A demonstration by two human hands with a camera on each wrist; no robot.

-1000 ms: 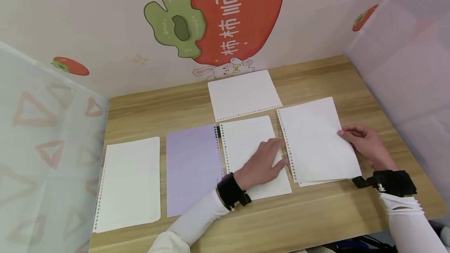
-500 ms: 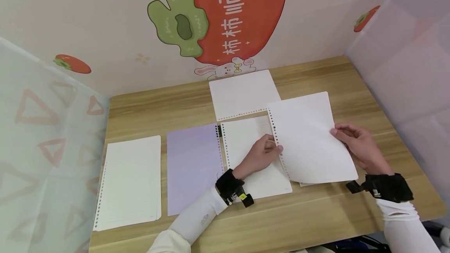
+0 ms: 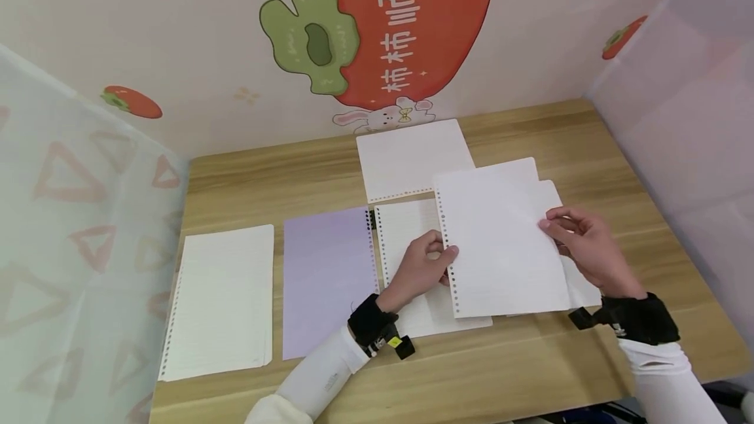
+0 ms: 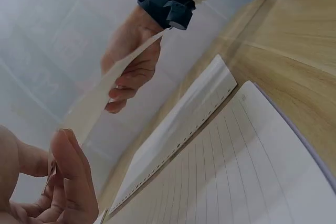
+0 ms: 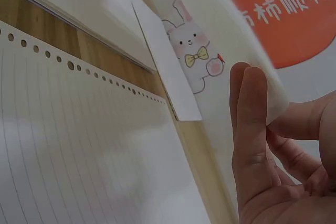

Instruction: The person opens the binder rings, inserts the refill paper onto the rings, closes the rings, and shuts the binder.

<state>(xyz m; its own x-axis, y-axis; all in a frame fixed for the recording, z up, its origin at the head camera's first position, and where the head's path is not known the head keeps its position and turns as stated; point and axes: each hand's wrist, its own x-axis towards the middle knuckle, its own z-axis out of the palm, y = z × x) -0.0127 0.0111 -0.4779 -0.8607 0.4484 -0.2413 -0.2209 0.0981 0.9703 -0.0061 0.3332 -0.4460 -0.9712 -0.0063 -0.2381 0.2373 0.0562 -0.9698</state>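
Note:
A white loose-leaf sheet (image 3: 501, 241), punched with holes along its left side, is held up above the table between both hands. My left hand (image 3: 421, 264) pinches its holed edge, thumb on top. At the opposite edge my right hand (image 3: 589, 250) pinches it between thumb and fingers; the right wrist view shows the paper (image 5: 268, 90) in that grip. Beneath lies another punched lined sheet (image 3: 580, 283), partly covered. Below the left hand is lined paper (image 3: 406, 228) beside a purple cover (image 3: 330, 280), with black binding rings (image 3: 372, 218) between them.
Lined punched sheets (image 3: 224, 300) lie in a pile at the left of the wooden table (image 3: 412, 385). At the back, a blank white sheet (image 3: 415, 156) lies sideways near the printed wall (image 3: 206, 51). Dark items sit below the front right edge.
The sheet has been lifted from the right pile and moved left, uncovering paper beneath. My left hand went from resting near its edge to pinching it. The right hand moved left with it.

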